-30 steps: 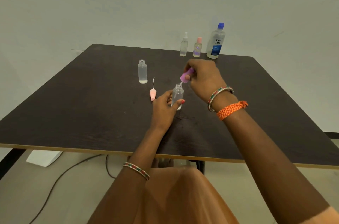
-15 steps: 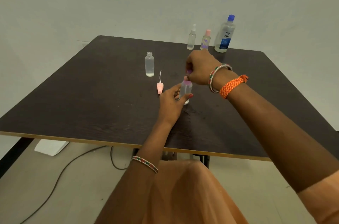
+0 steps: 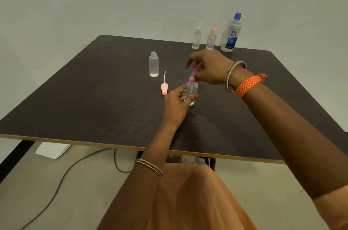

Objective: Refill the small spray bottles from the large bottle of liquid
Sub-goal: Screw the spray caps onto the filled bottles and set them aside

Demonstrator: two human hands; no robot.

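Nearest the viewer, an orange garment covers the person's lap, and both forearms reach forward over the dark wood-grain tabletop (image 3: 75, 109).

The left hand (image 3: 177, 103) grips the lower body of a small clear spray bottle (image 3: 191, 91), which stands upright near the middle of the tabletop, thumb on one side and fingers wrapped behind. The right hand (image 3: 209, 66) comes from above and pinches the purple spray cap (image 3: 194, 80) at the bottle's neck. A second ago that cap was held above the open neck, with its dip tube only starting in; now the cap sits on the neck with the tube down inside. This bottle looks close to sealed, probably needing only tightening.

Just left of the left hand, a pink spray cap (image 3: 164, 87) lies on its side, its thin tube pointing away. Slightly farther stands an open clear bottle (image 3: 153, 64) with only a little liquid at the bottom, so it likely needs refilling.

At the far edge stand three capped bottles in a row: a clear spray bottle (image 3: 196, 38), a pink-topped bottle (image 3: 211, 40), and the large blue-capped bottle (image 3: 232, 35).

Behind is a plain pale wall (image 3: 131, 0). Below the tabletop, a dark cable (image 3: 62, 179) trails across a light floor beside a white object (image 3: 51, 150).
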